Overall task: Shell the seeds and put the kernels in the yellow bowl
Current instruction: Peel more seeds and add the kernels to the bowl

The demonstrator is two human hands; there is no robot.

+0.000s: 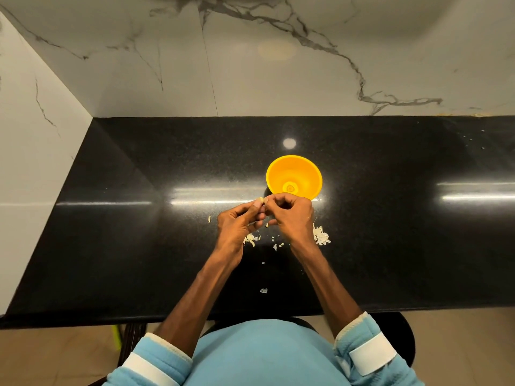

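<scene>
Black polished stone makes up the surface (390, 218), backed by a white marbled wall (250, 65), and I take the yellow bowl (278, 162) standing on it as my landmark.

Just in front of the bowl's near rim, both hands meet over a single pale seed (259, 201). The left hand (237, 221) pinches it between thumb and forefinger. The right hand (292, 215) has its fingers curled in, with thumb and forefinger tips closing on the same seed from the other side. The seed is held above the surface, a little to the left of the bowl.

I judge the step in hand to be cracking or peeling this seed's shell. The kernel is not yet free, as far as I can see.

The next move calls for prying the shell apart with the fingertips, then carrying the kernel the short way forward over the rim and letting it drop.

As for the bowl, it looks nearly bare. One small round mark sits at the centre of its bottom, and I cannot tell whether that is a kernel or part of the moulding.

Pale shell scraps (322, 236) lie on the surface nearer to me than the bowl, with more bits (250, 240) under the left hand.
</scene>
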